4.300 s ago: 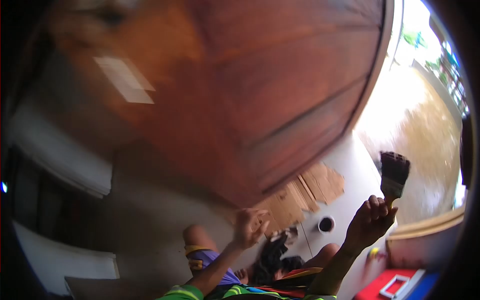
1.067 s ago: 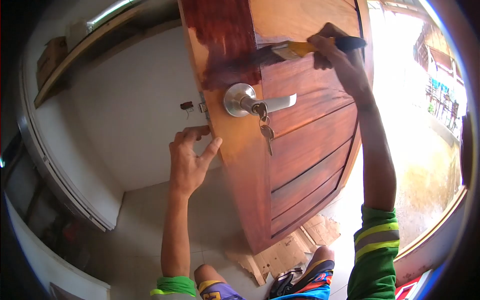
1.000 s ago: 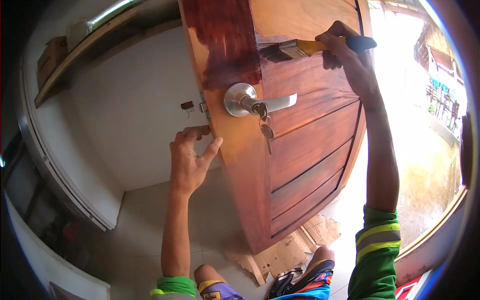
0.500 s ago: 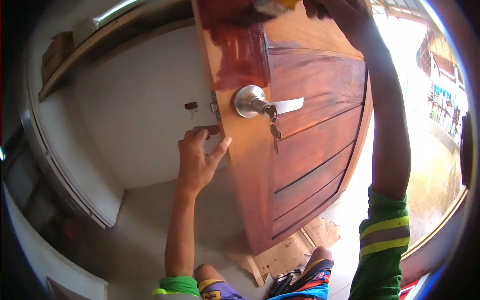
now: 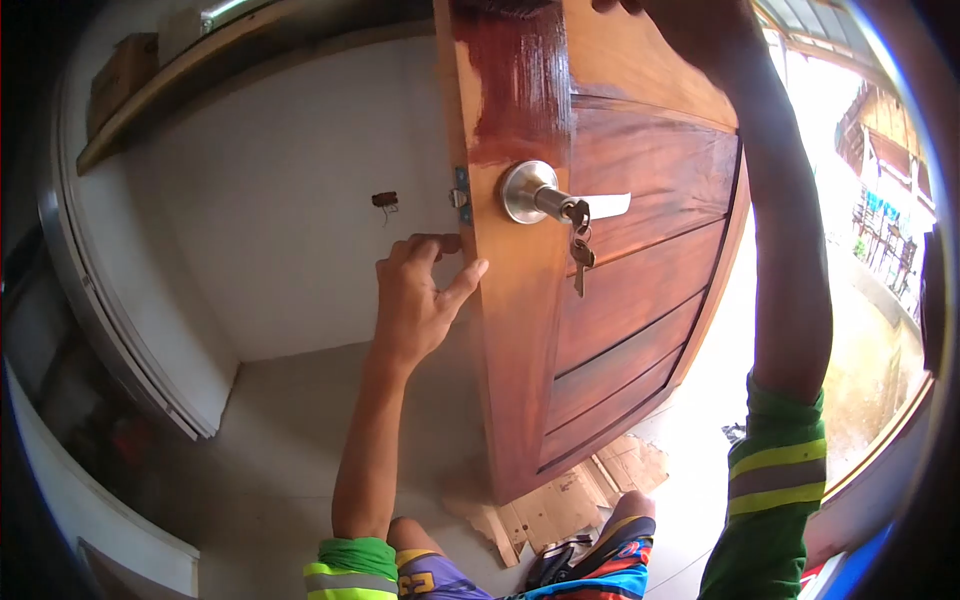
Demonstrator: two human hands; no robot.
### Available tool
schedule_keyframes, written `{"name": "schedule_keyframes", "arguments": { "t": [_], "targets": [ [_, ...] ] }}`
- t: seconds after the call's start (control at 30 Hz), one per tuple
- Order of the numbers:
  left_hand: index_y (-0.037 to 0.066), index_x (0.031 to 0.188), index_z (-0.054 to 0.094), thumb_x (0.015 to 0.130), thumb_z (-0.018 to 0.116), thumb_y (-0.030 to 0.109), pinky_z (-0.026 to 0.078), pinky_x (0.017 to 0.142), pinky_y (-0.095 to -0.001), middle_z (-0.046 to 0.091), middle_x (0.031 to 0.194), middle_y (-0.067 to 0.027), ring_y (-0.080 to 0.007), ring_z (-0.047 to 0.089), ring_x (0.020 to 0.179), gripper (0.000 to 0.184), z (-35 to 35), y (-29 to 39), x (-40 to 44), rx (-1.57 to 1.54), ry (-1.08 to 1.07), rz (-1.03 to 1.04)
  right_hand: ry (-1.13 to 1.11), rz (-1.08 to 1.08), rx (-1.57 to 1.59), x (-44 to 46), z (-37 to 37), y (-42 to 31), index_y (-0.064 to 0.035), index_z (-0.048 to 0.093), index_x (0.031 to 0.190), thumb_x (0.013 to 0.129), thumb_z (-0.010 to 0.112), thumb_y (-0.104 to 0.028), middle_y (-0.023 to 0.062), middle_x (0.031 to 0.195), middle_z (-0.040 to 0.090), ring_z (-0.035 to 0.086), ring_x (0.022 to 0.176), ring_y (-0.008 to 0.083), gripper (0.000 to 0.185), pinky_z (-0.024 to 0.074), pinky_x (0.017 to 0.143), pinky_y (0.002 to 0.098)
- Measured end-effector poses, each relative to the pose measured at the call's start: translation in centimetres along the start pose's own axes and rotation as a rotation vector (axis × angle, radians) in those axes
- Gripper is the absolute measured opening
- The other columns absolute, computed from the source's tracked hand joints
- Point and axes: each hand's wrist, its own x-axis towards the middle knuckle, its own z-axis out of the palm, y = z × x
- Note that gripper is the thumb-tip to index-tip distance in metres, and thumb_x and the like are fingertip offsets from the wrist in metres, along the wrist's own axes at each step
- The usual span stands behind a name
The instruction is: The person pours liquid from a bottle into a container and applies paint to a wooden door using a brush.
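A wooden door (image 5: 640, 270) stands ajar before me, its lower panels reddish brown and its upper panel pale. Wet dark red stain (image 5: 515, 90) covers the stile above a silver lever handle (image 5: 528, 192), where keys (image 5: 581, 250) hang from the lock. My left hand (image 5: 420, 290) grips the door's edge below the latch (image 5: 460, 198), thumb on the face and fingers around the edge. At the top right, my right hand (image 5: 700, 35) is partly cut off by the frame. Dark paintbrush bristles (image 5: 510, 8) touch the stile at the top; the brush's handle is out of view.
Flattened cardboard (image 5: 560, 510) lies on the tiled floor under the door. A wooden shelf (image 5: 200, 85) with a box (image 5: 122, 80) runs along the white wall (image 5: 290, 200) at left. Bright outdoor space shows beyond the door at right.
The door appears farther right and slightly higher in view, with my left hand still on its edge. The brush has moved up and left, mostly out of frame, and the stain there looks more streaked.
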Motion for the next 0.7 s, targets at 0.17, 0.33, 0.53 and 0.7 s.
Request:
{"name": "schedule_keyframes", "arguments": {
  "t": [0.17, 0.33, 0.53, 0.7],
  "targets": [
    [0.000, 0.104, 0.070, 0.089, 0.074, 0.034, 0.047, 0.090, -0.0435, 0.071, 0.105, -0.0105, -0.0254, 0.058, 0.097, 0.037, 0.6, 0.1, -0.3, -0.024, 0.029, -0.021, 0.422, 0.204, 0.279, -4.3, 3.4, -2.5, 0.0008, 0.068, 0.086, 0.095, 0.062, -0.028, 0.0101, 0.067, 0.069, 0.060, 0.049, 0.0134, 0.030, 0.0442, 0.046, 0.0246],
    [0.000, 0.103, 0.069, 0.090, 0.073, 0.032, 0.048, 0.086, -0.0440, 0.072, 0.103, -0.0117, -0.0267, 0.059, 0.095, 0.035, 1.2, -0.6, -0.3, -0.063, 0.084, 0.019, 0.383, 0.236, 0.352, -8.2, 8.5, -0.9, -0.0019, 0.066, 0.094, 0.098, 0.060, -0.030, 0.0067, 0.070, 0.064, 0.062, 0.065, 0.0111, 0.029, 0.0490, 0.060, 0.0273],
    [0.000, 0.102, 0.070, 0.090, 0.073, 0.031, 0.049, 0.084, -0.0431, 0.072, 0.102, -0.0113, -0.0264, 0.059, 0.093, 0.034, 1.3, -0.9, -0.1, -0.073, 0.077, 0.054, 0.288, 0.339, 0.344, -11.0, 6.9, -3.7, 0.0004, 0.066, 0.095, 0.100, 0.060, -0.023, 0.0065, 0.061, 0.063, 0.060, 0.057, 0.0093, 0.025, 0.0443, 0.055, 0.0238],
    [0.000, 0.103, 0.069, 0.090, 0.073, 0.032, 0.049, 0.082, -0.0429, 0.073, 0.102, -0.0111, -0.0260, 0.059, 0.092, 0.035, 1.7, -0.9, -0.6, -0.079, 0.094, 0.024, 0.318, 0.171, 0.216, -9.9, 8.9, -3.5, -0.0002, 0.065, 0.095, 0.101, 0.060, -0.020, 0.0077, 0.069, 0.066, 0.063, 0.061, 0.0122, 0.021, 0.0473, 0.057, 0.0264]
  ]
}}
